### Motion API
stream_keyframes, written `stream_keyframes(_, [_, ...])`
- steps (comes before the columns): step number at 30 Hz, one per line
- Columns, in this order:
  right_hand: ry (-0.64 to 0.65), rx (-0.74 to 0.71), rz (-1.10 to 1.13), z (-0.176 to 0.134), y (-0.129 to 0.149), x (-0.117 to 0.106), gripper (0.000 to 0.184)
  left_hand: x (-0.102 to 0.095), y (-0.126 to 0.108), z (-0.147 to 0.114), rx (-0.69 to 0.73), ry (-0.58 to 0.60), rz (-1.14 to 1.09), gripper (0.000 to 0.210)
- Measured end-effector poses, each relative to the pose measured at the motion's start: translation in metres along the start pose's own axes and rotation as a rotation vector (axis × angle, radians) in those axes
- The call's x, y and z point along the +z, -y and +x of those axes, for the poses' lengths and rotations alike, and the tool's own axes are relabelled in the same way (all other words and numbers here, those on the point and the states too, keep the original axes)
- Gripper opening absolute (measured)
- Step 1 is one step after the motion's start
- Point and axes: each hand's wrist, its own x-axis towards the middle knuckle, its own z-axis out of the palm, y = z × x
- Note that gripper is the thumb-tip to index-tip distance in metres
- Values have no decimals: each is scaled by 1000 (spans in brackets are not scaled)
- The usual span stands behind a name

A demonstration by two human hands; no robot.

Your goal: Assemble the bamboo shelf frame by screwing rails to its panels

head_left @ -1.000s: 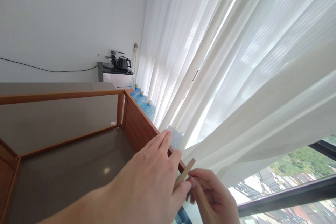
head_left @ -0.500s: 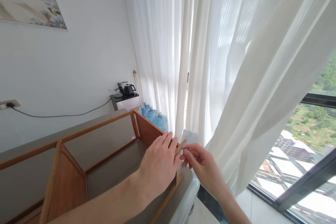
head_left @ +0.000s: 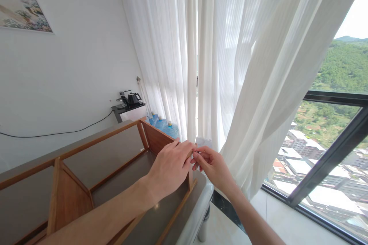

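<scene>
A brown wooden frame (head_left: 99, 136) with panels lies on a grey padded surface. My left hand (head_left: 171, 166) reaches across to its far right corner, fingers curled over the wooden rail there and largely covering it. Right beside those fingertips, my right hand (head_left: 211, 164) is closed in a pinch. Between its thumb and forefinger is a small, thin dark metal piece (head_left: 196, 152), too small to name, held against the corner. The fingertips of both hands nearly touch, and the contact point with the wood is hidden.
White curtains (head_left: 161, 46) hang behind the corner, with a large window (head_left: 330, 134) to the right. Blue water bottles (head_left: 169, 128) and a black kettle (head_left: 133, 98) on a cabinet stand beyond the frame. A black cord (head_left: 66, 132) runs along the wall.
The view has turned slightly right. My left fingers have curled in closer to the right hand, hiding the wooden strip's end that was visible before. My right hand keeps its pinch.
</scene>
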Motion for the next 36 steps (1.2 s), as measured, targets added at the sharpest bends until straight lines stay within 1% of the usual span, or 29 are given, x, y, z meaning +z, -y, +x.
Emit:
stream_keyframes(3, [-9, -10, 15, -1, -3, 1, 39, -2, -1, 0, 10, 4, 20, 16])
stream_keyframes(7, [-25, -27, 32, -2, -11, 3, 38, 0, 0, -1, 16, 12, 35, 22])
stream_keyframes(13, [-36, -21, 21, -5, -16, 2, 36, 2, 2, -2, 3, 49, 59, 26])
stream_keyframes(20, [-49, 34, -118, -15, -16, -8, 35, 3, 1, -2, 0, 37, 74, 29])
stream_keyframes(24, [-85, -20, -187, -17, -13, -9, 33, 3, -1, -2, 12, 47, 133, 30])
stream_keyframes(28, [-122, -67, -135, -17, -12, -8, 34, 4, -4, 1, 24, 44, 228, 29])
stream_keyframes(32, [-164, -43, -104, -19, -16, -8, 38, 7, -7, 5, 41, 44, 323, 25])
stream_keyframes(36, [-228, -31, -47, -21, -19, -6, 37, 9, -7, 6, 55, 56, 368, 30])
